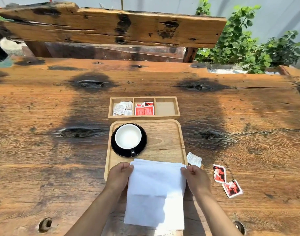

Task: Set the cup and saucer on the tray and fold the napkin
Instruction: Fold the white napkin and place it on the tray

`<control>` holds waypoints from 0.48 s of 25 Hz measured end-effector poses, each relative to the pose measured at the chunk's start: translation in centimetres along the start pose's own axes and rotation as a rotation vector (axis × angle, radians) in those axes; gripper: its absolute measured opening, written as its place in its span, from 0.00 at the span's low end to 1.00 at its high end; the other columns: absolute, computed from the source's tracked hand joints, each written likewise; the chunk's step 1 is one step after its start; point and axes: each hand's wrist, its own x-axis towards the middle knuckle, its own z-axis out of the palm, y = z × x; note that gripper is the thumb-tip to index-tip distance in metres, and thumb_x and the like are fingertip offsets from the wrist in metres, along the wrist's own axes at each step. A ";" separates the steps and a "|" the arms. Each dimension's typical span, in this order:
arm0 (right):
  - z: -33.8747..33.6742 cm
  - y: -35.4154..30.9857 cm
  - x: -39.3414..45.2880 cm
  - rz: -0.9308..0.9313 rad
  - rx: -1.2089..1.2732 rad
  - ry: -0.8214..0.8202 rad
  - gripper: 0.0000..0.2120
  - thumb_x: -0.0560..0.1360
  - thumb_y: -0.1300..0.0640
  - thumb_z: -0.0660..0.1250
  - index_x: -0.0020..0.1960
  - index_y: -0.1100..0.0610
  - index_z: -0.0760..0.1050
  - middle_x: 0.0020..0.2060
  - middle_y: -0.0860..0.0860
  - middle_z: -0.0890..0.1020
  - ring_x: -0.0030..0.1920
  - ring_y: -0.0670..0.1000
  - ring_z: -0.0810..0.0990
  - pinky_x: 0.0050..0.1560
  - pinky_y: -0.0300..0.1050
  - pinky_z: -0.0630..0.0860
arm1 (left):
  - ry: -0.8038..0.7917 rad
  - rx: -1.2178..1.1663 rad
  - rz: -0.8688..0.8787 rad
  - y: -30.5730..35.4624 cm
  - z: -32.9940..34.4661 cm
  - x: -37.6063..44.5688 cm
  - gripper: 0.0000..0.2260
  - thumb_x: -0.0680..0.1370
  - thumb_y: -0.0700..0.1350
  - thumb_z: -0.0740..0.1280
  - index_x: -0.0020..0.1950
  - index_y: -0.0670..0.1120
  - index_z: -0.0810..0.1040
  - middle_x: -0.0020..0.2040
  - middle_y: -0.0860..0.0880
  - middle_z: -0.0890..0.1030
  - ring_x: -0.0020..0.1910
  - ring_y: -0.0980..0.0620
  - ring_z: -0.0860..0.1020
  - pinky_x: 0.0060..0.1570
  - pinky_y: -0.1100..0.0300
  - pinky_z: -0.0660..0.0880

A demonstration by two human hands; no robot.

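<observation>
Napkin held by its far corners over the near edge of the tray

Left hand (119, 176) and right hand (196, 178) each pinch a corner of the white napkin (156, 193); soft, light and limp, it probably handles best from corners. Beyond, cup (128, 136) sits on saucer (140, 149) on the tray (164, 142)

The print on the white packets (122, 108) and red packets (144, 109) is too small to read.
</observation>
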 end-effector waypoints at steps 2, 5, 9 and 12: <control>0.8 0.2 1.0 -0.009 -0.090 0.021 0.12 0.73 0.48 0.67 0.37 0.55 0.78 0.32 0.46 0.81 0.36 0.49 0.77 0.37 0.43 0.69 | 0.053 -0.005 -0.041 -0.6 0.2 1.3 0.07 0.77 0.41 0.68 0.40 0.41 0.79 0.31 0.49 0.81 0.31 0.50 0.76 0.33 0.59 0.73; 2.0 0.5 2.3 0.010 -0.202 0.047 0.10 0.74 0.46 0.65 0.43 0.51 0.79 0.38 0.46 0.82 0.43 0.51 0.80 0.39 0.43 0.68 | 0.139 0.023 -0.077 -1.4 0.6 3.1 0.03 0.75 0.42 0.70 0.43 0.43 0.81 0.36 0.48 0.82 0.36 0.48 0.77 0.41 0.52 0.77; 2.7 0.9 2.8 0.011 -0.275 0.094 0.08 0.75 0.45 0.64 0.41 0.47 0.76 0.38 0.46 0.83 0.42 0.52 0.79 0.37 0.44 0.69 | 0.209 0.109 -0.029 -2.0 1.3 4.3 0.01 0.73 0.44 0.72 0.43 0.48 0.82 0.38 0.50 0.83 0.40 0.48 0.78 0.48 0.47 0.78; 2.9 1.0 3.0 0.003 -0.319 0.137 0.07 0.74 0.44 0.64 0.40 0.46 0.73 0.37 0.46 0.82 0.40 0.52 0.79 0.37 0.44 0.73 | 0.254 0.249 0.049 -2.3 1.5 4.4 0.02 0.73 0.45 0.71 0.45 0.50 0.82 0.40 0.54 0.83 0.44 0.49 0.80 0.48 0.54 0.77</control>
